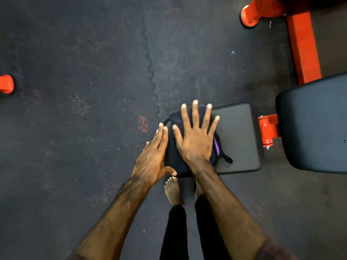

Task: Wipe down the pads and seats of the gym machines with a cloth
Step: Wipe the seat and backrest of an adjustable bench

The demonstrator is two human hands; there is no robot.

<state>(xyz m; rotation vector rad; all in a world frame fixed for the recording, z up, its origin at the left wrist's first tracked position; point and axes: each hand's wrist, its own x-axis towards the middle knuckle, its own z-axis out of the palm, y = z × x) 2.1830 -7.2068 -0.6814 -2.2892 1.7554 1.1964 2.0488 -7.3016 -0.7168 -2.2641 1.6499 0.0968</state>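
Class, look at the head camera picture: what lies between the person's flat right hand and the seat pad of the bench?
A dark cloth lies between them: the right hand presses flat on it, and it covers the near end of the seat pad. The head view shows this.

A: Floor? B: Dark rubber floor mats (75, 53), interlocking seam (150, 68) running top to centre, reddish scuffs (142, 124).
A: Anything else? B: Bare feet (172, 190), black trousers (176, 231).

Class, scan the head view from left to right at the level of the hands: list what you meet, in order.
Orange machine foot → left hand → right hand pressing the dark cloth → seat pad → orange hinge bracket → larger black pad.
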